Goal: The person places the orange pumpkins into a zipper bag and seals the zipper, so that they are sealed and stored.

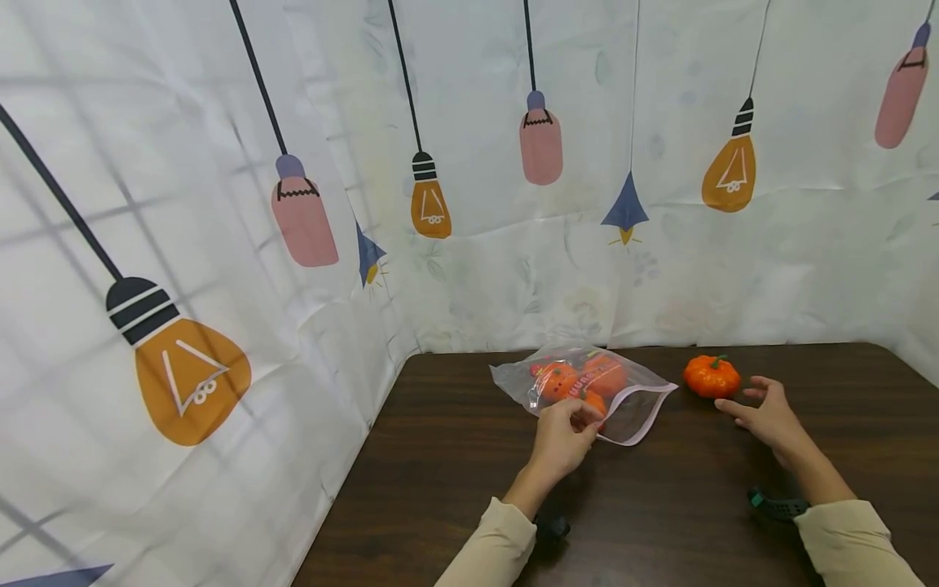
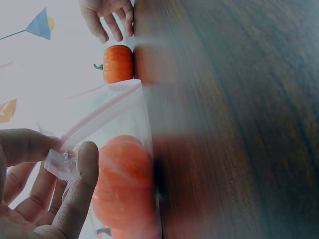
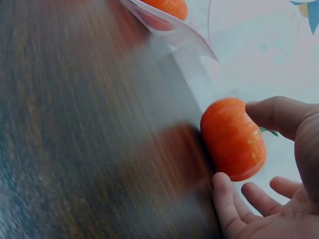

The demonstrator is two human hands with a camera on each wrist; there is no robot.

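A clear zip bag with a pale pink zip strip lies on the table, its mouth toward the right. Inside it are small orange toy pumpkins, partly hidden by print and glare. My left hand pinches the bag's near edge at the zip strip between thumb and fingers, also plain in the left wrist view. A loose orange toy pumpkin with a green stem sits right of the bag. Beside it my right hand has its thumb and fingers spread around the near right side, holding nothing.
The dark wooden table reaches back to a white curtain printed with lamps. A black strap with a green part is at the right wrist, and a small dark object at the left wrist.
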